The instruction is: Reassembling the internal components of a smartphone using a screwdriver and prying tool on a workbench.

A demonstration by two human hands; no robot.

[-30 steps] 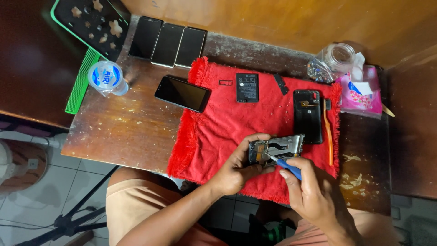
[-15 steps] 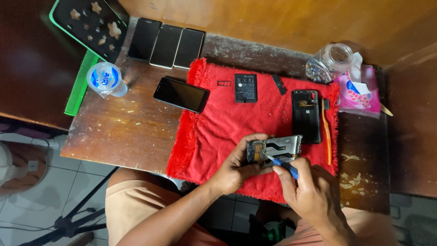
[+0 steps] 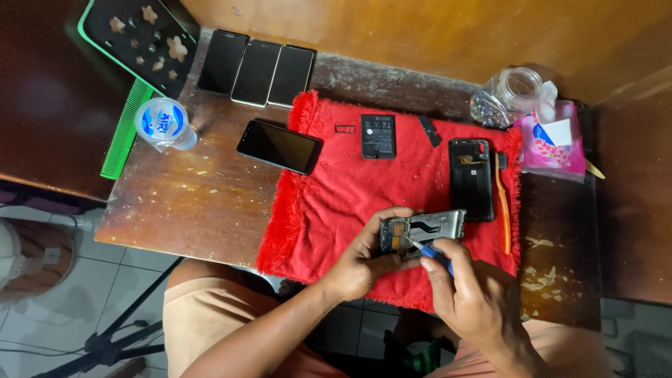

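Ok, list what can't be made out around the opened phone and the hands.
Head view:
- Screwdriver tip: too small to tell which part it touches inside the opened phone.
- Phone's near-left corner: covered by the left hand.
- Right hand: its wrist is cut off by the bottom edge.
- Jar contents: too small to tell apart.

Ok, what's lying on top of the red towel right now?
On the red towel lie a black battery, a small black strip, a dark phone back and an orange toothbrush. Both hands work an opened phone above it; whatever lies beneath them is covered.
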